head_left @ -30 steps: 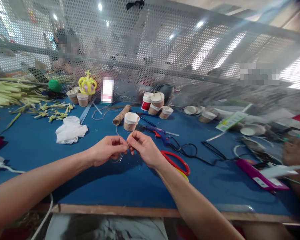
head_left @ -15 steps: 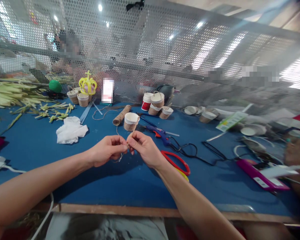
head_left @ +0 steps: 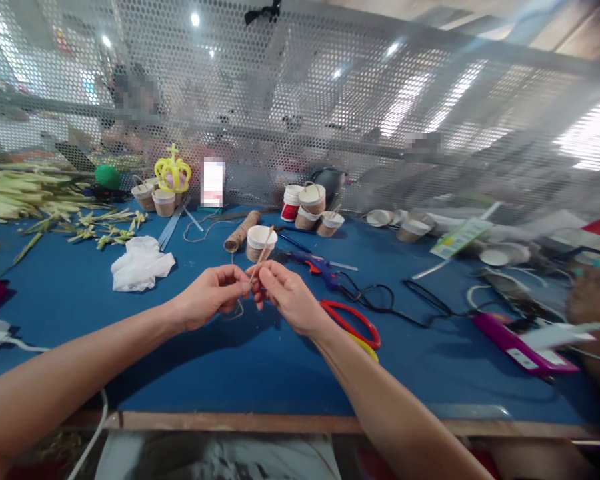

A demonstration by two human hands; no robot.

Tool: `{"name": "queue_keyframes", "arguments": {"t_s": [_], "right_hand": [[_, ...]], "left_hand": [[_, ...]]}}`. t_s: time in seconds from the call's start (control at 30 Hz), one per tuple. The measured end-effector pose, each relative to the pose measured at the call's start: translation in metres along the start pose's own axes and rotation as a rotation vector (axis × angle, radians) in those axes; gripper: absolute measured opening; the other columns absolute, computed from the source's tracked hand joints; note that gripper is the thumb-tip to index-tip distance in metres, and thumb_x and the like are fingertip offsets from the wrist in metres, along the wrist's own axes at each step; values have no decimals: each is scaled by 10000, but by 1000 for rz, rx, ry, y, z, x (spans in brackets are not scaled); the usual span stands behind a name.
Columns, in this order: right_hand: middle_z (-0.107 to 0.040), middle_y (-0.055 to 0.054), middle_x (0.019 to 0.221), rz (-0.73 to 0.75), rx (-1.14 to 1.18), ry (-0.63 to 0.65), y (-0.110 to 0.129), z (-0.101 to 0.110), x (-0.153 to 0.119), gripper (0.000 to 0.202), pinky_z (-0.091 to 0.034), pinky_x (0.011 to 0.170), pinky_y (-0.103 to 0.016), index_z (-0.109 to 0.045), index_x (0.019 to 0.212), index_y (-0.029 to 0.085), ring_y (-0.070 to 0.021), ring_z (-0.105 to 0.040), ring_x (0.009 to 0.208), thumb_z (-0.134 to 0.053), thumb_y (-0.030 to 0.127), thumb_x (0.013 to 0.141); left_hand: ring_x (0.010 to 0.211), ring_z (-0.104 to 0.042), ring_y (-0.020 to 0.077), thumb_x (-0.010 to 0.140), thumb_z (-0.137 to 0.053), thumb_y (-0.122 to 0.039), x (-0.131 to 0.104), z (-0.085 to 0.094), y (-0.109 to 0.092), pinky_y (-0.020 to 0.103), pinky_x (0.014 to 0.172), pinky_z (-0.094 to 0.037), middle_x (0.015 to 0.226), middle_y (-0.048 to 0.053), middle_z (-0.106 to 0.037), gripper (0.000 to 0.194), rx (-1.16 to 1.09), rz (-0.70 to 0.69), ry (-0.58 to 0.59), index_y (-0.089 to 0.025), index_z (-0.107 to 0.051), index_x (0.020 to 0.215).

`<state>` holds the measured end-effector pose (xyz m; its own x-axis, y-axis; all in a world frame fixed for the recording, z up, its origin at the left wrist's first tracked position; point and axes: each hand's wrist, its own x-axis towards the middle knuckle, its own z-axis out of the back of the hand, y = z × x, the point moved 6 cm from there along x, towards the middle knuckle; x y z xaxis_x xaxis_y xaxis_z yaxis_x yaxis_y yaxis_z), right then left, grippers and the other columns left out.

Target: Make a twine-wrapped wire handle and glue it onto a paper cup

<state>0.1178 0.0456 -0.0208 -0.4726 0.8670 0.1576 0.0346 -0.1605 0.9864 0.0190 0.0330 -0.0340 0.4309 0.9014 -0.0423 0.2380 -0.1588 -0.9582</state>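
In the head view, my left hand (head_left: 211, 298) and my right hand (head_left: 291, 293) meet above the blue table, each in a closed pinch. Between their fingertips is brown twine (head_left: 264, 252), with a stiff-looking length slanting up past the right fingers. A thin loop hangs under the hands, and a strand runs back toward the roll of twine (head_left: 241, 232). Just behind the fingers stands a small white paper cup (head_left: 261, 244) with brown twine wrapped round its side. The held length overlaps the cup in view; I cannot tell whether they touch.
Right of my hands lie a blue glue gun (head_left: 320, 267) with a black cord and red-handled scissors (head_left: 353, 320). Wrapped cups (head_left: 313, 200) stand behind. A crumpled white tissue (head_left: 141, 264) lies left. Purple power strip (head_left: 523, 343) and another person's hand (head_left: 587, 300) are at right.
The twine length between my fingers now stands straighter and reaches higher in front of the cup. My hands have shifted slightly and remain together.
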Motion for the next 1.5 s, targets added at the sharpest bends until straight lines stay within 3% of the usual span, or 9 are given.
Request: {"name": "queue_keyframes", "arguments": {"t_s": [0.27,0.5,0.83,1.03,1.5], "right_hand": [[-486,34,654,22,-147,-18,6,2,1,153,-399,493,-215,-506,734,162,-59,-462,508,-562,304,742],[-485,34,606,-21,-100,-2,2,3,0,179,-407,504,-229,-503,731,159,-74,-469,519,-547,331,749],[-479,32,610,-43,-22,29,3,3,-2,177,-397,501,-223,-498,720,158,-72,-463,536,-545,326,749],[-464,35,606,-59,26,29,2,3,-2,170,-394,503,-218,-497,721,155,-68,-458,537,-546,315,750],[-447,42,575,17,-354,-5,7,2,-2,145,-404,493,-214,-448,715,161,-71,-454,494,-451,278,802]], "left_hand": [[362,-270,5,664,-639,-365,-1,0,1,178,381,-146,464,-87,-394,298,58,-3,-8,-138,-446,653],[368,-278,10,681,-610,-385,-2,0,0,182,384,-165,480,-84,-396,292,149,-13,-30,-145,-446,656],[405,-284,31,736,-546,-344,0,2,-9,198,406,-170,499,-71,-361,218,315,-16,72,-143,-479,685],[419,-291,42,750,-520,-348,2,3,-11,196,410,-181,498,-71,-357,212,431,-45,54,-148,-477,697],[398,-297,35,698,-555,-348,-1,8,-7,180,394,-193,463,-79,-377,225,457,7,-58,-143,-479,647]]}}
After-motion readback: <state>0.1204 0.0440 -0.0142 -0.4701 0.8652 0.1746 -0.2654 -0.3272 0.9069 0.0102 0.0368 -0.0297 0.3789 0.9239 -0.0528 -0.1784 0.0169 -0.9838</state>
